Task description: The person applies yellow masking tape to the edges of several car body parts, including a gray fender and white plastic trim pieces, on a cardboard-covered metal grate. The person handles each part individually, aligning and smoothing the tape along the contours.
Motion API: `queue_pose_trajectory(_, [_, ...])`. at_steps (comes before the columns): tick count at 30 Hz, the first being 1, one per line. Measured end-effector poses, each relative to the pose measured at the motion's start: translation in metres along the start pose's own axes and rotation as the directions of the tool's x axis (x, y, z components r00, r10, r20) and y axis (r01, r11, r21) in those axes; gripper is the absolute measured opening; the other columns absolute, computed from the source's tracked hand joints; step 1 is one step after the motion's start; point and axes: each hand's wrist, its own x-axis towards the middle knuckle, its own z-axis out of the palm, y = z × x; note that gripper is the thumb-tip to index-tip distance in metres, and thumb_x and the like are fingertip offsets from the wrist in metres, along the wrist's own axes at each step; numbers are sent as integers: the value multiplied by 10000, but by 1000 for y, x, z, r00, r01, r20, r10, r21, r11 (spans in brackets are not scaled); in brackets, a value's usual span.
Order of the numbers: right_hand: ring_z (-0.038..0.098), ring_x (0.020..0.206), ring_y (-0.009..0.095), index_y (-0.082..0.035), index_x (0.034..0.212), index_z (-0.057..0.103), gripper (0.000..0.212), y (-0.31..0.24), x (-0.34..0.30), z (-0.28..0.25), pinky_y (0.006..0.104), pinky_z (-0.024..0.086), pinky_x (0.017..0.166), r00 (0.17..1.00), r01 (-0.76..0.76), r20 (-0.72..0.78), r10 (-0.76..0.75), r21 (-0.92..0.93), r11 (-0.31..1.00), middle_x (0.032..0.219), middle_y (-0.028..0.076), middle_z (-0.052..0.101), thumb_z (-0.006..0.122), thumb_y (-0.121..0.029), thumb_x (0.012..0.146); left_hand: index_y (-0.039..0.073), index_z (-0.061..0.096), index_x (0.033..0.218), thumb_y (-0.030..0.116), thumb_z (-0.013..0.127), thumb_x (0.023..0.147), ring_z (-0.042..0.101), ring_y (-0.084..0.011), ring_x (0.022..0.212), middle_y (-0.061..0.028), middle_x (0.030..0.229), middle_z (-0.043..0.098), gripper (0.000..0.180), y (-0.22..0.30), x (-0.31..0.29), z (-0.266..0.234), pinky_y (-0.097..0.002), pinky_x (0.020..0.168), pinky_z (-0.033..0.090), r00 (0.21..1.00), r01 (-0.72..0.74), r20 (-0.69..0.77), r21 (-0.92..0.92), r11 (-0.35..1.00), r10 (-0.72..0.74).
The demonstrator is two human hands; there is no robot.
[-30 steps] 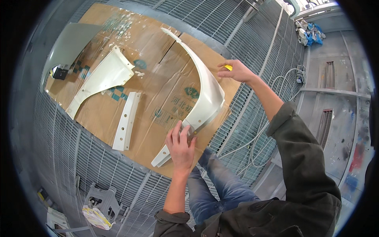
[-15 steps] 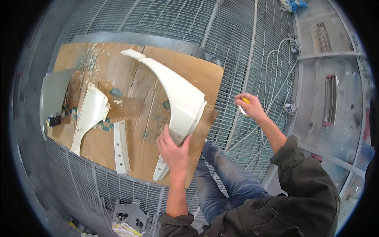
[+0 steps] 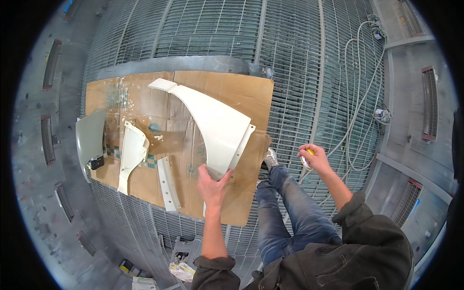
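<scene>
A large cream-white curved car fender [image 3: 217,128] lies on a flattened cardboard sheet [image 3: 232,203], its narrow tip pointing to the far left. My left hand [image 3: 211,189] grips the fender's near end, thumb and fingers spread across its edge. Mostly hidden behind that hand is a thin white piece at its lower left. Off to the right, above the floor grating, my right hand [image 3: 318,160] is closed around a small yellow-and-white ring, apparently a roll of tape [image 3: 306,162].
Left of the fender lie a white strip with holes [image 3: 167,186], a smaller cream panel [image 3: 131,153] and a grey-white panel [image 3: 89,133] with a black block [image 3: 96,162]. Metal grating [image 3: 290,96] surrounds the cardboard. Hoses [image 3: 349,116] run along the right. A grey plastic stool [image 3: 186,251] stands near my left sleeve.
The view has shifted, so the cardboard and smaller parts appear lower and farther right. My left hand stays at the fender's near end. My right hand still holds the roll, a little farther away.
</scene>
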Motion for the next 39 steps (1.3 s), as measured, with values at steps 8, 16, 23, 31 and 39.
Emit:
queue_pose_trajectory(8, [511,606,28,-30,1106,686,178,-7,-12,31,199,421,549,994,-26,110,12,132,991,883,31,732,667,-131,961,-7,542,1152,265,905,716,676,-306,882,-172,986,689,629,30,-12,-26,-401,771,532,999,-28,25,-117,993,32])
queue_pose_trajectory(16, [460,605,78,-27,1278,605,491,-118,-67,88,236,381,526,814,-328,579,-45,521,788,797,16,630,405,-435,1090,-9,540,1169,88,856,654,629,-205,1005,-117,1103,650,612,37,-84,-122,-344,901,516,998,5,51,-480,877,23])
queue_pose_trajectory(23, [505,666,46,-42,1156,641,313,-240,-191,138,222,407,589,511,12,718,-473,544,839,773,-11,591,574,-319,1025,62,571,1024,259,768,825,543,-154,808,-20,884,548,342,17,-179,-201,-294,745,438,987,156,109,-775,612,-114])
queue_pose_trajectory(31, [617,848,86,-15,1028,632,266,-271,-291,175,277,497,750,360,71,819,-448,454,888,860,38,675,684,-270,972,130,542,1022,474,668,924,433,-131,621,30,693,418,380,28,-227,-236,-284,610,368,978,89,158,-908,410,137])
queue_pose_trajectory(39, [587,778,91,-26,1030,640,306,-275,-301,184,276,484,712,437,230,746,-502,447,864,820,22,641,688,-321,963,119,578,1134,537,775,824,499,-145,684,-34,803,565,556,4,-246,-250,-297,635,390,971,140,216,-861,489,102])
